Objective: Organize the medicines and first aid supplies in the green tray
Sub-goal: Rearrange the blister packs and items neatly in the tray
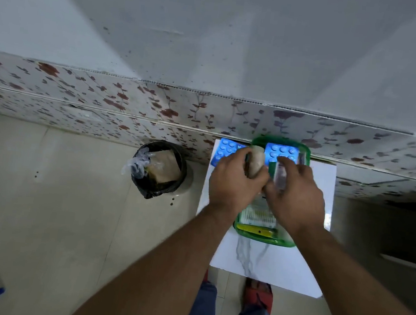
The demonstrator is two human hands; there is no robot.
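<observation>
The green tray [267, 239] sits on a small white table [262, 263] against the wall. My left hand [233, 183] grips a beige bandage roll [256, 162] above the tray's middle. Beside it, my right hand [298, 195] holds a silvery strip pack [280, 176], blurred by motion. A blue blister pack [283, 152] lies in the tray's far end. A second blue blister pack [225, 150] lies on the table left of the tray. A pack of cotton swabs [258, 215] and a yellow item [255, 231] rest at the tray's near end.
A black-lined waste bin [160, 170] holding a brown box and clear plastic stands on the floor left of the table. A floral-tiled wall strip [130, 103] runs behind. My feet show below the table's near edge.
</observation>
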